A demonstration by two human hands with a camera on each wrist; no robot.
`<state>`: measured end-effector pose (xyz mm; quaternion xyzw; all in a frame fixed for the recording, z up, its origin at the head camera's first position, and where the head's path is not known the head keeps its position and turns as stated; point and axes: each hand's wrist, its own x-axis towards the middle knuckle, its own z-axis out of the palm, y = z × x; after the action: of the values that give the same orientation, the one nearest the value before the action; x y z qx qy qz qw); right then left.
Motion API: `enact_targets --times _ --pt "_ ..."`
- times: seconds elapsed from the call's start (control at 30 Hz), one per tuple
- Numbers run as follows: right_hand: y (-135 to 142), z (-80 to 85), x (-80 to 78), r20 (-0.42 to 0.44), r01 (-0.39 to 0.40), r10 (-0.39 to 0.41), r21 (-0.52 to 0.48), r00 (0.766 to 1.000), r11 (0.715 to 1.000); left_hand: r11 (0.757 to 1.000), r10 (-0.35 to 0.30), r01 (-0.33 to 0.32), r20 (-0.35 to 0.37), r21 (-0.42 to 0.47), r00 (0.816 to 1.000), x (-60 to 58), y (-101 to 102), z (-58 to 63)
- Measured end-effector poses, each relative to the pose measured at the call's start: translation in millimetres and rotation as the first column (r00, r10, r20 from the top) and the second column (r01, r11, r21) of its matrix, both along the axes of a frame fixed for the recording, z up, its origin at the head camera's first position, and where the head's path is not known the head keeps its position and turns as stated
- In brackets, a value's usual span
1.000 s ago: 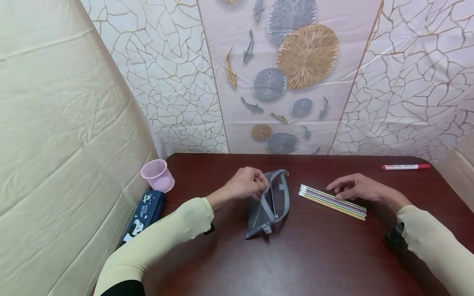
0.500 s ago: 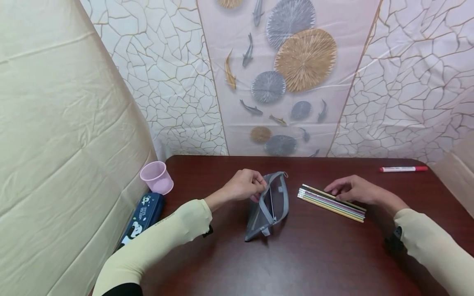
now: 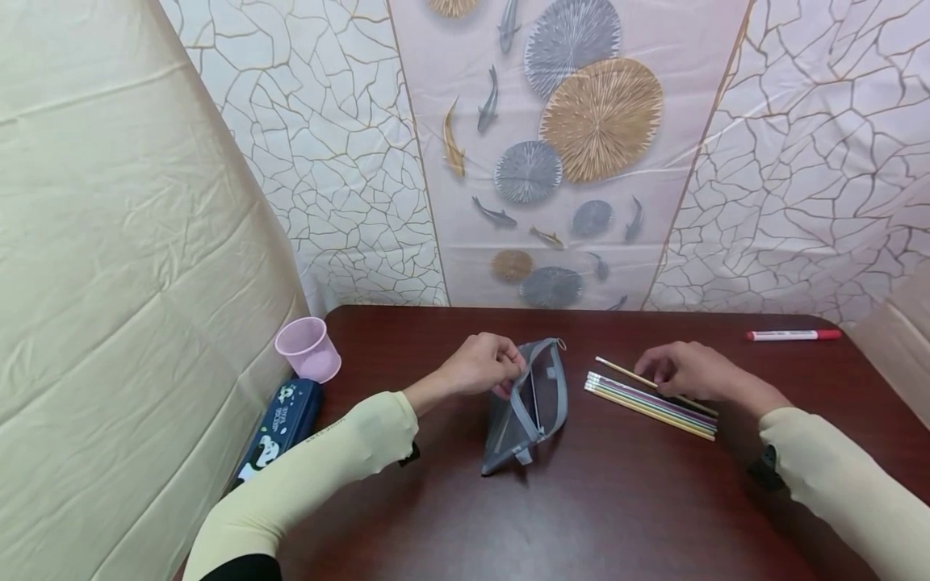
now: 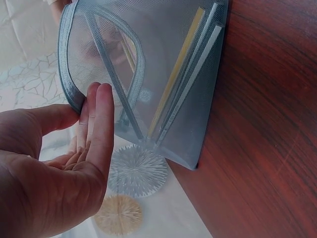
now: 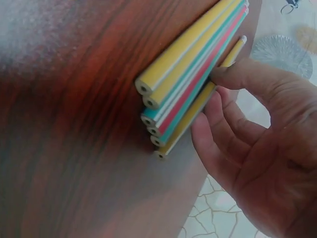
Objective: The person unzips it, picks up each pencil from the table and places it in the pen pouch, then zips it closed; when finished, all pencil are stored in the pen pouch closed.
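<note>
My left hand (image 3: 483, 363) pinches the zippered rim of a grey mesh pouch (image 3: 501, 432), whose mouth gapes toward the right. Several pencils (image 4: 176, 74) show through the mesh in the left wrist view. On the right, my right hand (image 3: 686, 369) pinches one yellow pencil (image 5: 190, 116) between thumb and fingers. That pencil lies at a slight angle along the far side of a row of pencils (image 3: 647, 406) on the table. Yellow, green and red striped barrels with unsharpened ends make up the row in the right wrist view.
A pink cup (image 3: 308, 349) stands at the table's left edge, beside a dark blue panda-printed case (image 3: 279, 424). Far right lies a red and white marker (image 3: 793, 335). A patterned cloth (image 3: 465, 242) hangs behind the brown table (image 3: 581, 516).
One yellow pencil has come apart from the row's far side, its eraser end swinging away. My right fingers have closed in on it. The left hand and pouch keep their place.
</note>
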<state>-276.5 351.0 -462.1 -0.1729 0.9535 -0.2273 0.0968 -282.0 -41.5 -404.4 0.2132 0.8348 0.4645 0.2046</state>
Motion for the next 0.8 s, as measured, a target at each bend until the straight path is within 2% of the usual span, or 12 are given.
enact_targets --times 0.23,0.37,0.47,0.53,0.67,0.8 --pt "-3.4 -1.2 0.3 -0.064 0.009 -0.006 0.042 0.998 0.999 1.000 -0.001 0.001 0.004 -0.003 1.000 1.8 -1.9 -0.6" --pt "-13.7 7.3 4.7 -0.133 0.034 -0.025 0.067 0.991 0.997 1.000 -0.002 0.002 0.010 -0.008 1.000 2.2 -2.9 0.5" --pt "-26.0 17.5 10.5 -0.152 0.069 -0.062 0.044 0.986 0.997 1.000 -0.004 0.004 0.009 -0.008 1.000 1.9 -3.0 1.8" --pt "-36.2 25.2 15.7 -0.135 0.084 -0.083 0.004 0.987 0.996 1.000 -0.003 0.003 0.007 -0.009 1.000 1.4 -2.8 2.7" --pt "-60.6 36.4 27.8 -0.047 0.094 -0.101 -0.135 0.994 0.986 1.000 -0.001 0.001 0.004 -0.014 1.000 -0.2 -1.7 2.8" --pt "-86.1 42.3 40.7 0.093 0.095 -0.069 -0.312 0.993 0.945 1.000 0.002 -0.002 0.006 -0.010 1.000 -1.0 0.0 2.0"
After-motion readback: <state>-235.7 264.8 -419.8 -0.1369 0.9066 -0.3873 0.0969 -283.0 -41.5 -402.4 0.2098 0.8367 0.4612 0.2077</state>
